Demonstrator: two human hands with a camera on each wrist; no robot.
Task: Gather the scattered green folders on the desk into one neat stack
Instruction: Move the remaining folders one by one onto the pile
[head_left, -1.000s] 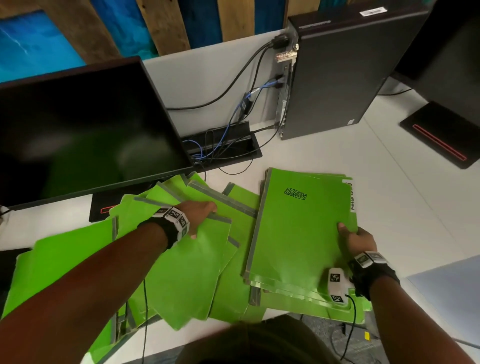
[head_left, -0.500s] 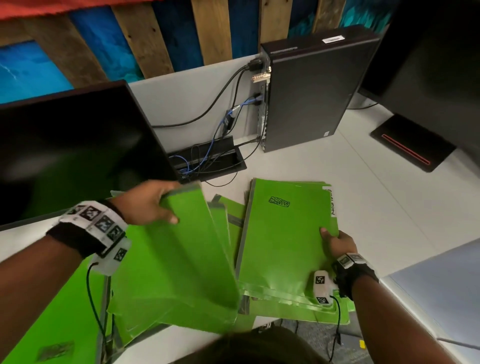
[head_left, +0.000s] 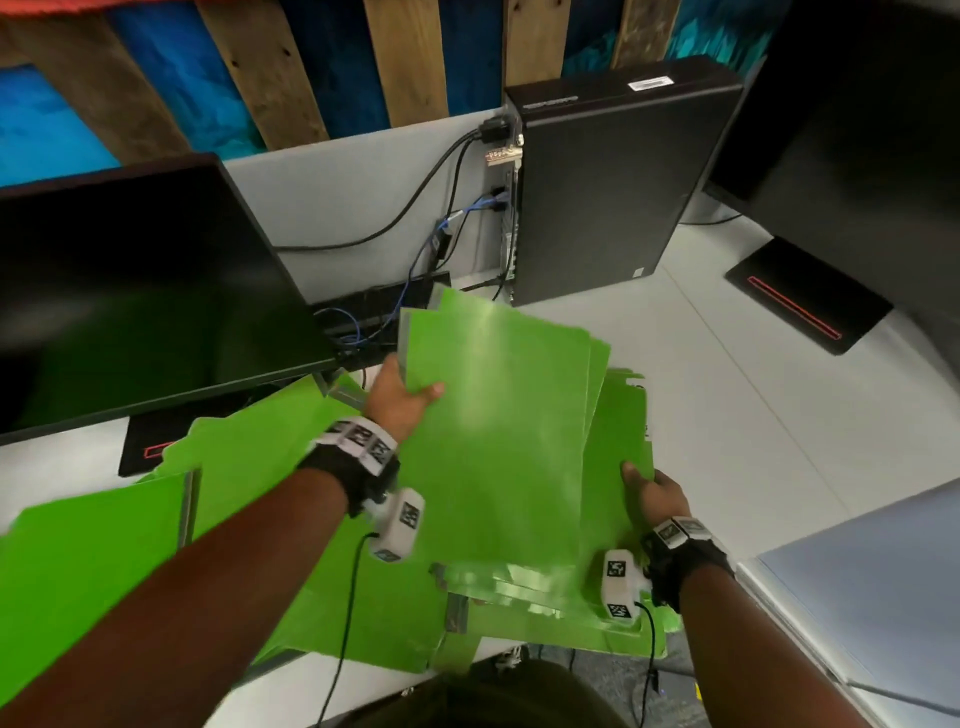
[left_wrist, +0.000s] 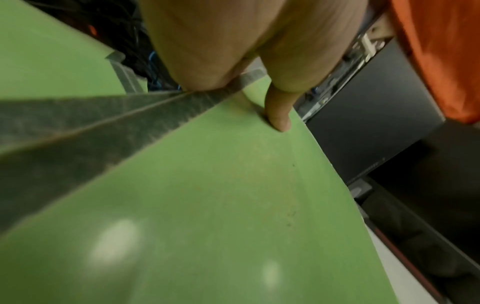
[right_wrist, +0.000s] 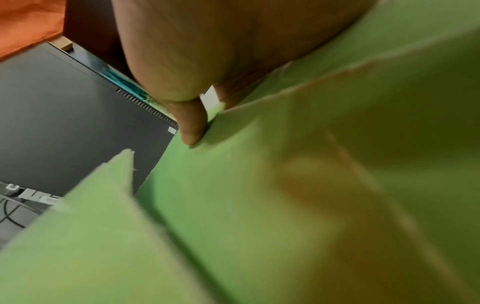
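Note:
My left hand (head_left: 402, 397) grips a bunch of green folders (head_left: 498, 431) by their left edge, thumb on top, and holds them tilted above the stack (head_left: 623, 467) at the right. In the left wrist view the thumb (left_wrist: 279, 111) presses on the top folder (left_wrist: 233, 205) beside its grey spine. My right hand (head_left: 649, 493) holds the right edge of the stack, thumb on top; the right wrist view shows that thumb (right_wrist: 192, 125) on a green cover (right_wrist: 259, 205). More green folders (head_left: 244, 483) lie scattered across the desk at the left.
A black monitor (head_left: 130, 291) stands at the left, with its base (head_left: 140, 452) partly under the scattered folders. A black computer tower (head_left: 613, 192) stands behind, with cables (head_left: 431, 249) running into a desk tray. A second monitor base (head_left: 805, 301) sits far right. White desk (head_left: 753, 441) lies right of the stack.
My left hand has lifted a bunch of folders from the left pile and carried them right, over the stack. The right hand has stayed on the stack's right edge.

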